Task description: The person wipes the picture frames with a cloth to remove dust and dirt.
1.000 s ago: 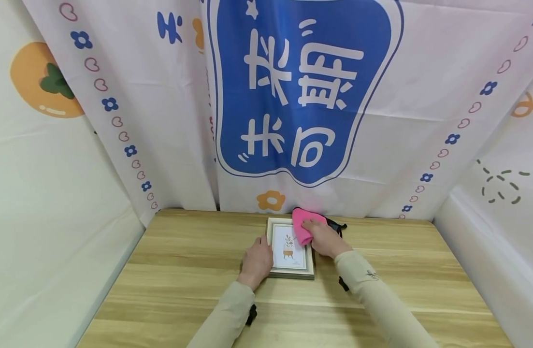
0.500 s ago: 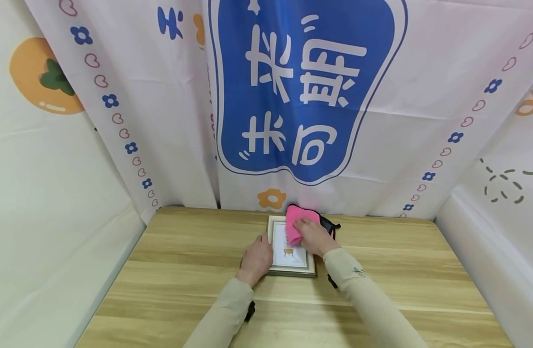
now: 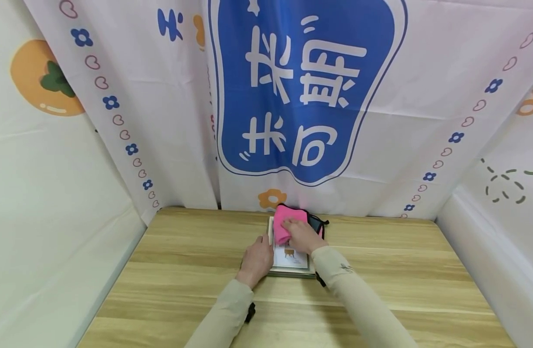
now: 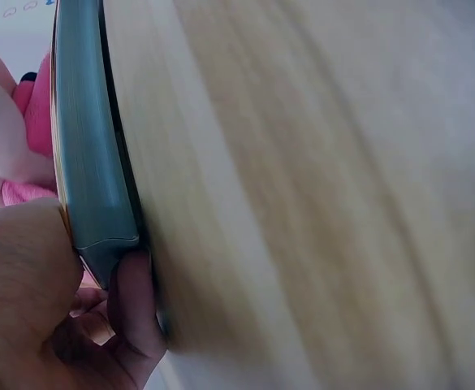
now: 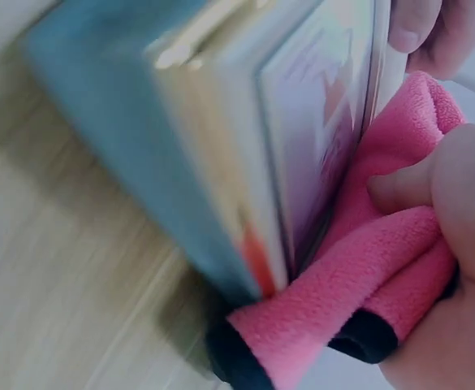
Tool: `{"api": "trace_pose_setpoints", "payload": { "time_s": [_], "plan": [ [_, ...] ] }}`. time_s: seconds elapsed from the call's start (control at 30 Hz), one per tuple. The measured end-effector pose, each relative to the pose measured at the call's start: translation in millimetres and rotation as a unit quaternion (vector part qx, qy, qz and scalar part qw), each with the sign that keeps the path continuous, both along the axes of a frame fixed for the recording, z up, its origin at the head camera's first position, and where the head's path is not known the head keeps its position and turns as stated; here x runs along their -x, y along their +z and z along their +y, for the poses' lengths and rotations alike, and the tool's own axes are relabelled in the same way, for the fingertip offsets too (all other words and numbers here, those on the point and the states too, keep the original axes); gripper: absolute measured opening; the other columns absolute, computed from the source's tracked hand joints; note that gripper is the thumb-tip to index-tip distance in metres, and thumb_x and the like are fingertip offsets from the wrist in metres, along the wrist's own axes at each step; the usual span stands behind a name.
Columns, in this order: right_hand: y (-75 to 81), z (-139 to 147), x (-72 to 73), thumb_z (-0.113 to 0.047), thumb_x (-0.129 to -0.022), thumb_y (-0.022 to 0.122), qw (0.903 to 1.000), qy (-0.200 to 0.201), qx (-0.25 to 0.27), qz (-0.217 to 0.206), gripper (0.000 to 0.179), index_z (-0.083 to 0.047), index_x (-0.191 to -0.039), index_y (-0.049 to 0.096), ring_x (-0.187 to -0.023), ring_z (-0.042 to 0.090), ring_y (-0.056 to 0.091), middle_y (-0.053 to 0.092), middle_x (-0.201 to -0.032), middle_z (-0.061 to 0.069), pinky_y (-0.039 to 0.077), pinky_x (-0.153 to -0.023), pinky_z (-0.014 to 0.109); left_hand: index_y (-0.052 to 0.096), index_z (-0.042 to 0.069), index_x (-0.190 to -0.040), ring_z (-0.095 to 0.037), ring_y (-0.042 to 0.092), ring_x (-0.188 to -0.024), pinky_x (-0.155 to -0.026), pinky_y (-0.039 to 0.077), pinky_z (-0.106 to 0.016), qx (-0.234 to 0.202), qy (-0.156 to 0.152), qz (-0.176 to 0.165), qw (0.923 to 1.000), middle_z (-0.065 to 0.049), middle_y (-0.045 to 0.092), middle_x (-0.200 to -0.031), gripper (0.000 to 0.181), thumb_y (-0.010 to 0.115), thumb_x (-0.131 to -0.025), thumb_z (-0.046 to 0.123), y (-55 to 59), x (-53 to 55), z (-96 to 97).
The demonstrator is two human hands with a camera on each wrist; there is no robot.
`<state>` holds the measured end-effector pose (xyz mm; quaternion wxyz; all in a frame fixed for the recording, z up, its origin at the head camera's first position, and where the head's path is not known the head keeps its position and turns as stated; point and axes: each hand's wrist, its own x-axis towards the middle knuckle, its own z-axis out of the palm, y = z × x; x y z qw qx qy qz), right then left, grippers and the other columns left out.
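A picture frame (image 3: pixel 291 274) with a pale border lies face up on the wooden table, near its back edge. My left hand (image 3: pixel 257 258) grips the frame's left side; in the left wrist view, a finger bends round a corner of the frame's blue-grey side (image 4: pixel 95 154). A pink cloth (image 3: pixel 280 231) with black edging covers the upper part of the picture. My right hand (image 3: pixel 304 236) holds this cloth against the frame's face. The right wrist view has the folded cloth (image 5: pixel 326 276) bunched under the thumb and lapping over the frame's edge. Below the cloth, the lower picture stays visible.
The wooden table (image 3: pixel 183 285) spreads out on both sides of the frame. Right behind it hangs a white printed curtain (image 3: pixel 405 159) with a large blue sign. White fabric walls (image 3: pixel 62 203) flank the table left and right.
My right hand has slid the pink cloth leftward across the frame's upper part, from its right corner toward the left border. My left hand has kept its grip in the same place.
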<state>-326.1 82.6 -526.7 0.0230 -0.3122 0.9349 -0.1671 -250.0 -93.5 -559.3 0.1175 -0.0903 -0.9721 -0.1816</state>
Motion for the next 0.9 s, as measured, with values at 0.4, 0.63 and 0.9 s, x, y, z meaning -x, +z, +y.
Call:
{"api": "trace_pose_setpoints", "payload": {
  "time_s": [0.4, 0.63, 0.9],
  "plan": [
    [5.5, -28, 5.2, 0.004, -0.093, 0.056, 0.9935, -0.039, 0.069, -0.082, 0.063, -0.007, -0.155, 0.056, -0.131, 0.035, 0.064, 0.059, -0.155, 0.015, 0.049, -0.115, 0.049, 0.060, -0.002, -0.109, -0.034, 0.070, -0.073, -0.058, 0.060, -0.046, 0.004, -0.009, 0.030, 0.9995, -0.015, 0.065, -0.094, 0.015, 0.058, -0.108, 0.012, 0.7, -3.2, 0.1],
    [5.1, -34, 14.0, 0.002, -0.094, 0.051, 0.9891, -0.026, 0.118, -0.085, 0.060, -0.006, -0.154, 0.057, -0.113, 0.027, 0.062, 0.065, -0.148, 0.014, 0.049, -0.102, 0.040, 0.057, -0.002, -0.141, -0.033, 0.071, -0.084, -0.060, 0.061, -0.048, 0.035, -0.018, 0.029, 0.9988, -0.018, 0.067, -0.111, 0.037, 0.060, -0.107, 0.012, -3.5, 0.9, 0.4],
    [18.8, -30, 16.7, 0.003, -0.097, 0.049, 0.9748, -0.021, 0.193, -0.111, 0.044, -0.010, -0.134, 0.070, -0.105, 0.024, 0.060, 0.070, -0.123, 0.010, 0.046, -0.093, 0.036, 0.062, -0.006, -0.126, -0.035, 0.070, -0.081, -0.062, 0.060, -0.049, 0.029, -0.001, 0.013, 0.9995, -0.017, 0.065, -0.097, 0.030, 0.062, -0.107, 0.016, -5.0, 3.9, 3.1]
  ]
}}
